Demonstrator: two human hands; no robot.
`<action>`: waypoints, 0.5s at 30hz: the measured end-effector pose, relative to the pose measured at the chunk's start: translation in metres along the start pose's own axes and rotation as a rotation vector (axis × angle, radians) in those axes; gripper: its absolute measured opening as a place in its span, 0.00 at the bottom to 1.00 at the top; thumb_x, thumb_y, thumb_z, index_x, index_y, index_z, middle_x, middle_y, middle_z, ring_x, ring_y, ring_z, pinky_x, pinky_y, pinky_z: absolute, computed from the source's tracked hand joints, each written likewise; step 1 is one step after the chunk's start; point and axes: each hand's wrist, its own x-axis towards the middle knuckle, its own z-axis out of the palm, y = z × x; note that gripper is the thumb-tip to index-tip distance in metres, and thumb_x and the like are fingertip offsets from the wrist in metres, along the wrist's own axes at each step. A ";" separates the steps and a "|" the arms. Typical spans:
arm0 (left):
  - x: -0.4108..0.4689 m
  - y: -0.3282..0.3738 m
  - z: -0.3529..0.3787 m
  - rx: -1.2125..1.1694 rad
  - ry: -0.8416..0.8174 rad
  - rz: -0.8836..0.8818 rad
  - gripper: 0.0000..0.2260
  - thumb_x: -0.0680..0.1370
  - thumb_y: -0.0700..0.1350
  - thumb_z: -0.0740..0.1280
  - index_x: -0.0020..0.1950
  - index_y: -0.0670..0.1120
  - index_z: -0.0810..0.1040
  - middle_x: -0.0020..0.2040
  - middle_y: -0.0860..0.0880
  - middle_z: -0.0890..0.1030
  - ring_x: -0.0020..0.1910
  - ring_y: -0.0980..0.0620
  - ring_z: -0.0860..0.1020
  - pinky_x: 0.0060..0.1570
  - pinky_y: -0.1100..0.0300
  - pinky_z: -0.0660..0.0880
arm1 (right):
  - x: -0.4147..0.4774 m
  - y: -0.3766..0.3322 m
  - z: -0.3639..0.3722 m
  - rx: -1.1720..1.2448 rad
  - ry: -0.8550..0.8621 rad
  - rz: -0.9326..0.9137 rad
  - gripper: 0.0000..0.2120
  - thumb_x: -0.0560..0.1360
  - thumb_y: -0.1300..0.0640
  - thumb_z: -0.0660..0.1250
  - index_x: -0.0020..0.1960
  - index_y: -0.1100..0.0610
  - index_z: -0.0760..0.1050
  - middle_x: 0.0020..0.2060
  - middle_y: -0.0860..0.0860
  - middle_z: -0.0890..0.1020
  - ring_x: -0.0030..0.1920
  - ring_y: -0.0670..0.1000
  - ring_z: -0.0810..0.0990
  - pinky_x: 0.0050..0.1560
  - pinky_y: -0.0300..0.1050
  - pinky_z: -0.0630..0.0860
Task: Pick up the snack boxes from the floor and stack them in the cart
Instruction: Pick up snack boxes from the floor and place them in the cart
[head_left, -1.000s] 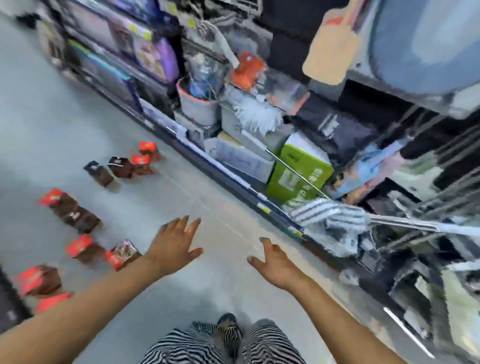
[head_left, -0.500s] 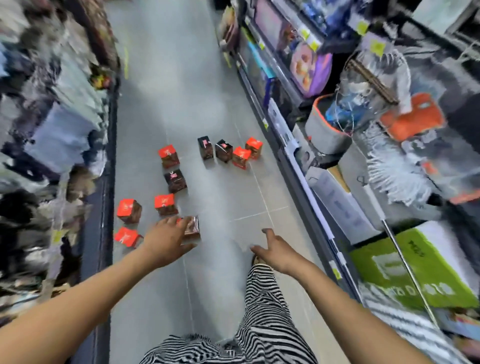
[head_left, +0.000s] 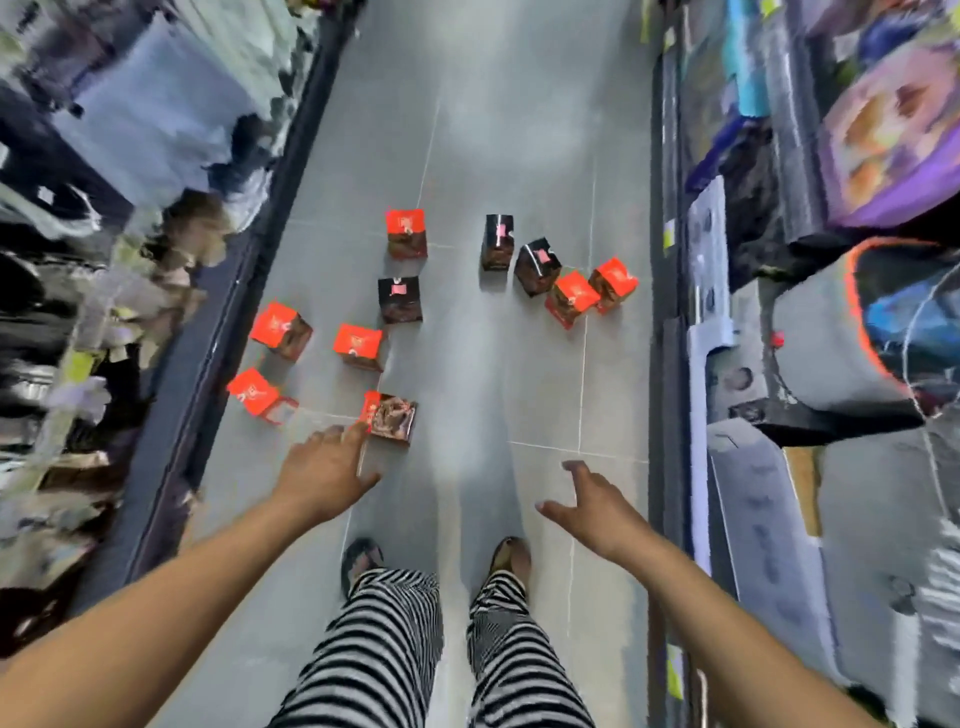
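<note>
Nine red-and-brown snack boxes (head_left: 405, 299) lay scattered on the grey tiled floor (head_left: 493, 130) between the shelves; their printing was too blurred to read. The left hand (head_left: 324, 467), spread and empty, reached toward the nearest box (head_left: 390, 417). The right hand (head_left: 592, 499) hung open, holding nothing.

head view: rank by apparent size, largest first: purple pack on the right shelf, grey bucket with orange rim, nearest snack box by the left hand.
1-2. Grey bucket with orange rim and purple pack: both cut off by the frame edge, too close to rank.
3. Nearest snack box, beside the left hand: clearly smallest, though wide-angle distortion skews this.
</note>
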 end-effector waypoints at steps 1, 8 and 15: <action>0.020 -0.009 0.017 -0.016 -0.013 -0.023 0.32 0.76 0.61 0.62 0.74 0.48 0.60 0.67 0.43 0.72 0.64 0.41 0.71 0.60 0.50 0.71 | 0.027 -0.004 0.007 -0.009 -0.011 -0.016 0.35 0.76 0.42 0.65 0.76 0.54 0.56 0.69 0.59 0.69 0.68 0.58 0.69 0.65 0.48 0.69; 0.188 -0.072 0.169 -0.053 0.057 -0.115 0.36 0.74 0.63 0.65 0.74 0.44 0.60 0.70 0.38 0.68 0.67 0.38 0.68 0.62 0.47 0.69 | 0.258 -0.008 0.105 -0.087 -0.033 -0.144 0.35 0.75 0.41 0.66 0.75 0.53 0.57 0.70 0.59 0.68 0.69 0.59 0.67 0.68 0.52 0.67; 0.362 -0.096 0.316 0.136 0.194 0.099 0.47 0.65 0.74 0.62 0.76 0.47 0.58 0.74 0.33 0.59 0.72 0.33 0.60 0.68 0.40 0.58 | 0.469 0.009 0.192 -0.293 0.047 -0.264 0.35 0.76 0.42 0.66 0.75 0.54 0.57 0.69 0.60 0.69 0.68 0.60 0.68 0.66 0.53 0.68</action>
